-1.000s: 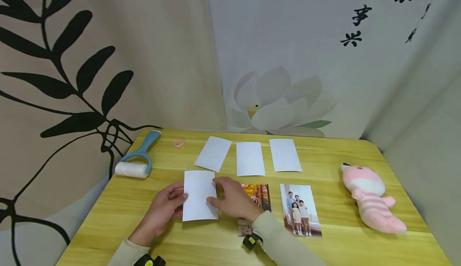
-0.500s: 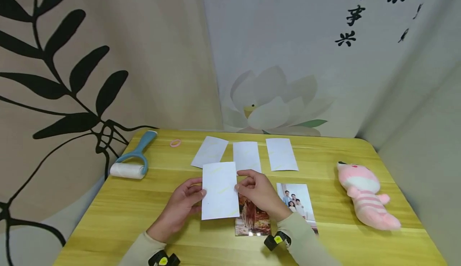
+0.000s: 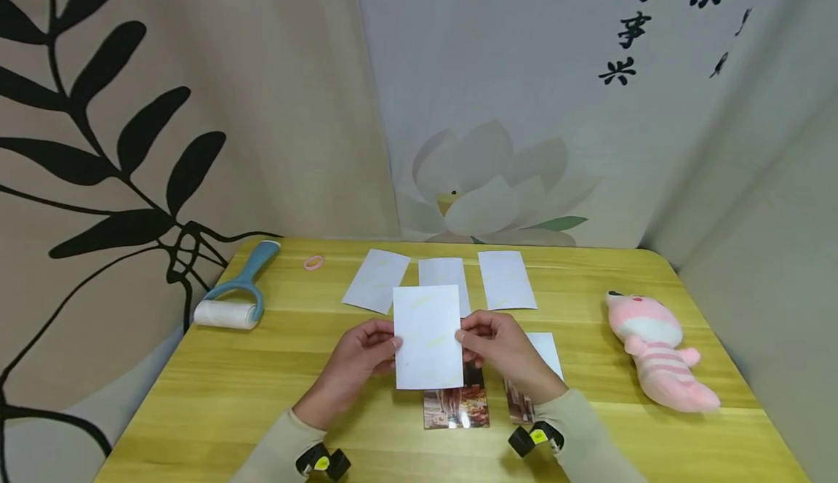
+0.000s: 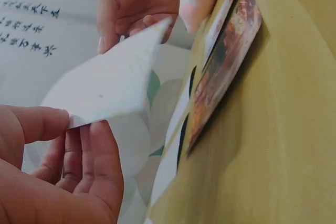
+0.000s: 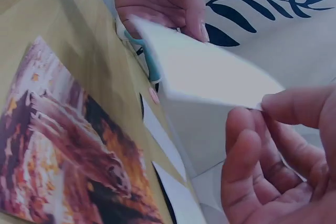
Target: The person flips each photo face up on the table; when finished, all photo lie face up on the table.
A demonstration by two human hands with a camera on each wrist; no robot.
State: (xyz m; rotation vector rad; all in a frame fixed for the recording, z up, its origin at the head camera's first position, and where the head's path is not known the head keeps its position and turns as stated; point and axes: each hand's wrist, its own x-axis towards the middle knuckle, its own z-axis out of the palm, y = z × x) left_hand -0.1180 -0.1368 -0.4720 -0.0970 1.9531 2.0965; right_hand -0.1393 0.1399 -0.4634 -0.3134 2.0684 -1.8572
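A photo print (image 3: pixel 428 337), its white back toward me, is held up above the table by both hands. The left hand (image 3: pixel 358 361) pinches its left edge between thumb and fingers, and the right hand (image 3: pixel 503 348) pinches the right edge the same way. In both wrist views the white print (image 4: pixel 113 80) spans the gap between the hands, clear of the tabletop. Below it lies a face-up autumn photo (image 5: pixel 73 150) with an animal on it, partly covered in the head view. A second face-up photo (image 3: pixel 545 348) is half hidden behind the right hand and forearm.
Three white-backed prints, a left one (image 3: pixel 376 279), a middle one (image 3: pixel 445 272) and a right one (image 3: pixel 507 280), lie in a row at the back. A blue lint roller (image 3: pixel 244 286) and a pink ring (image 3: pixel 313 262) are at the left. A pink plush toy (image 3: pixel 661 352) lies at the right.
Both hands have carried the print rightward and raised it, so it now overlaps the autumn photo and the middle back print. The right hand has shifted to grip its right edge.
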